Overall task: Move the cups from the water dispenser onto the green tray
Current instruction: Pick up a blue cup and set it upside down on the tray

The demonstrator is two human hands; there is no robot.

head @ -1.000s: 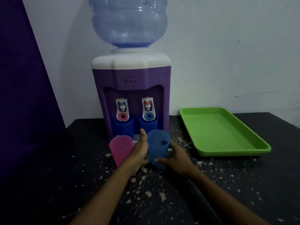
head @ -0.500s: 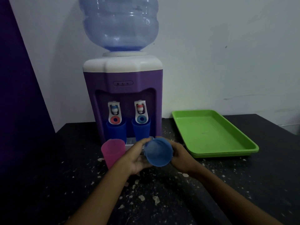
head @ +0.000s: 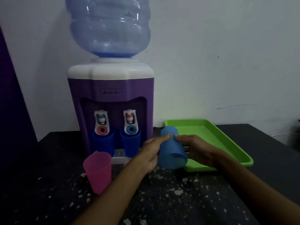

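Note:
I hold a light blue cup (head: 171,150) upside down between both hands, its base up and its mouth down, above the left front corner of the green tray (head: 227,143). My left hand (head: 151,150) grips its left side and my right hand (head: 197,147) its right side. A pink cup (head: 98,172) stands upright on the dark table in front of the purple water dispenser (head: 111,98). Two dark blue cups stand under the taps, the left cup (head: 102,142) and the right cup (head: 130,142).
A large blue water bottle (head: 108,26) sits on top of the dispenser. The black table (head: 162,200) is flecked with pale chips. A white wall runs behind; a purple panel (head: 14,119) borders the left side.
The blue cup went from upright on the table to tipped toward me, and is now inverted and carried right to the tray's corner. Both hands moved with it.

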